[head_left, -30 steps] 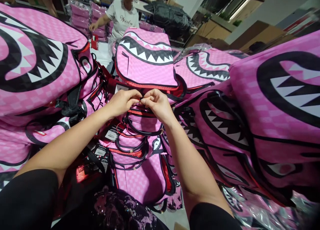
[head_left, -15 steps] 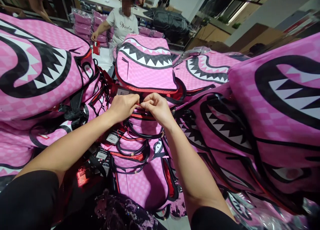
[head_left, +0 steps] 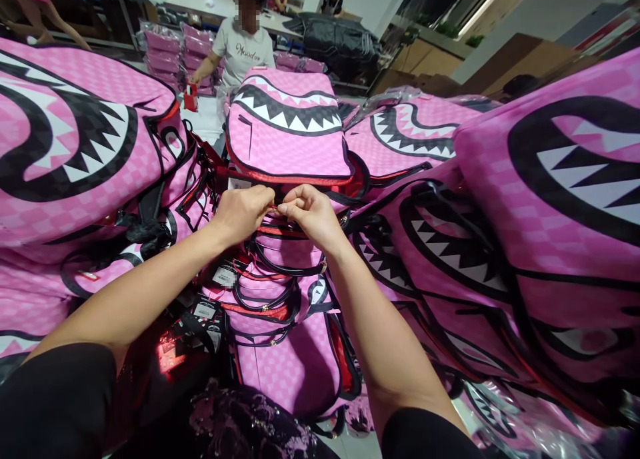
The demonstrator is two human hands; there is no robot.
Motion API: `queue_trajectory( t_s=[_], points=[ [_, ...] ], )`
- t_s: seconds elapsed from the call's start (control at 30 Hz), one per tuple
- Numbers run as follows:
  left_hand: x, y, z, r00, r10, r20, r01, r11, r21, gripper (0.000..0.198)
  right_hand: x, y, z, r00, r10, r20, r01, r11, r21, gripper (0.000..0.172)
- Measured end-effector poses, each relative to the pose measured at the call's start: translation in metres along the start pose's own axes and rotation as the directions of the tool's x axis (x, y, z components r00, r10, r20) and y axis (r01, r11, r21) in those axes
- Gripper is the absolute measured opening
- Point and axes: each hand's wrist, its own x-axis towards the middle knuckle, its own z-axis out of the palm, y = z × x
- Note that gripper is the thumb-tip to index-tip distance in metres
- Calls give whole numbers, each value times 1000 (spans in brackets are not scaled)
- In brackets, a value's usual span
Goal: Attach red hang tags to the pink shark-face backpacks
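A pink checkered backpack (head_left: pixel 287 136) with a black and white shark-mouth print lies in the middle, on top of a stack of the same bags. My left hand (head_left: pixel 243 210) and my right hand (head_left: pixel 309 212) meet at its near edge, by the red lining. Both hands are closed in a pinch on a small part at that edge, too small to name. Below them, black and red straps (head_left: pixel 273 282) and white hang tags (head_left: pixel 224 276) spill down the stack.
More pink shark-mouth backpacks are heaped at the left (head_left: pixel 75 139) and right (head_left: pixel 550 199). A person in a white T-shirt (head_left: pixel 243 42) works at a table behind, beside bagged pink stacks (head_left: pixel 167 49). Cardboard boxes (head_left: pixel 430 59) stand at the back right.
My hands stay pinched together at the bag's edge. The view has shifted slightly, and the person behind has moved a hand.
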Motion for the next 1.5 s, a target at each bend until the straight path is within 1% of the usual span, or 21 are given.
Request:
queue_trajectory(
  t_s=[0.07, 0.13, 0.17, 0.3, 0.43, 0.57, 0.6, 0.7, 0.73, 0.87, 1.0, 1.03, 1.17, 1.2, 1.33, 1.37, 1.43, 1.5],
  points=[
    [0, 0, 0, 1000, 13, -4, -13, 1000, -26, 15, -1, -1, 0, 1000, 9, 3, -9, 1000, 4, 26],
    [-1, -1, 0, 999, 41, 34, -37, 994, -104, 16, -2, -2, 1, 1000, 13, 9, -13, 1000, 17, 28],
    [-1, -1, 0, 998, 44, 41, -39, 992, -116, 17, -2, -2, 1, 1000, 12, 11, -12, 1000, 25, 29],
    [-3, 0, 1, 1000, 4, -24, -5, 1000, -22, 15, -2, 0, 1, 1000, 5, 5, -5, 999, 44, 29],
    [-4, 1, 0, 999, 32, 40, -27, 994, -106, 16, -2, 3, 0, 1000, 4, 10, -4, 999, 46, 31],
    [-3, 2, -1, 999, 39, -25, -39, 999, 9, 14, -3, 3, 0, 1000, 4, 1, -4, 999, 44, 31],
    [-3, 2, -1, 999, 43, -27, -43, 999, 6, 13, -4, 3, 0, 1000, 5, -1, -5, 999, 51, 31],
    [-4, 2, -1, 997, 68, 22, -66, 995, -79, 16, -4, 2, 1, 1000, 8, -4, -7, 997, 78, 32],
    [-4, 2, 0, 997, 70, 29, -68, 995, -79, 17, -4, 2, 1, 1000, 9, -3, -8, 996, 84, 33],
    [-6, 4, 2, 998, 52, -40, -49, 996, 70, 16, -5, 4, 0, 1000, 18, 1, -18, 996, 91, 33],
    [-7, 4, 2, 994, 107, -21, -108, 994, -19, 17, -4, 6, 0, 1000, 14, 5, -14, 996, 92, 35],
    [-7, 4, 2, 993, 118, -24, -118, 993, -8, 18, -4, 7, 0, 1000, 9, 1, -9, 996, 90, 35],
    [-7, 6, 4, 984, 148, -95, -128, 973, 191, 15, -5, 7, 0, 1000, 6, -10, -6, 997, 82, 34],
    [-7, 6, 4, 983, 157, -99, -136, 972, 194, 15, -5, 8, 0, 1000, 8, -9, -7, 997, 82, 34],
    [-6, 2, 5, 978, 194, -70, -189, 979, 76, 16, -4, 10, -1, 1000, -2, -2, 2, 997, 73, 33],
    [-7, 1, 6, 977, 202, -69, -196, 977, 89, 16, -4, 11, -1, 1000, -9, -3, 9, 998, 63, 31],
    [-7, 0, 7, 975, 205, -80, -190, 967, 168, 15, -3, 12, 1, 1000, -21, -15, 22, 999, 33, 27],
    [-9, 2, 6, 977, 197, -86, -175, 961, 216, 15, -6, 13, 4, 997, -65, -52, 64, 998, -23, 22]
  ],
)
